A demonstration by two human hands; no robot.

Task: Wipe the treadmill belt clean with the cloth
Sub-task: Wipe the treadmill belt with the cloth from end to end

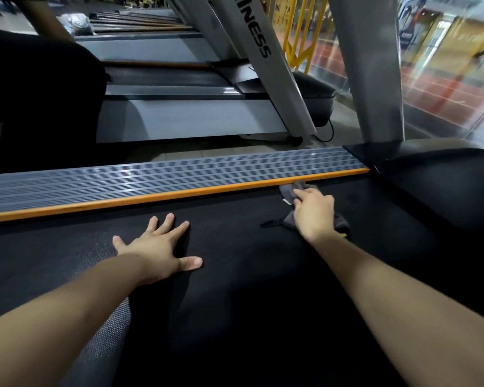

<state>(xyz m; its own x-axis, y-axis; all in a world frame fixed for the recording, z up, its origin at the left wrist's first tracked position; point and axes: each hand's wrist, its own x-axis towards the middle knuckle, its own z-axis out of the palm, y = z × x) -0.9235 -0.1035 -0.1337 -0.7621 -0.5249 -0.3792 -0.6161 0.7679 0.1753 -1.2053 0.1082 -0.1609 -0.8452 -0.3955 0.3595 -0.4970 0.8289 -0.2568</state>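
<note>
The black treadmill belt (235, 289) fills the lower part of the head view. My left hand (157, 247) lies flat on it with fingers spread, left of centre. A grey cloth (289, 191) lies on the belt close to the orange edge strip (151, 198). My right hand (315, 212) presses down on the cloth with fingers extended; part of the cloth is hidden beneath the palm, and a dark corner sticks out to the left.
A ribbed grey side rail (151, 174) runs along the belt's far side. The black motor cover (444, 177) and a grey upright post (375, 79) stand at the right. Another treadmill (193, 118) sits beyond, with a glass wall (444, 88) at far right.
</note>
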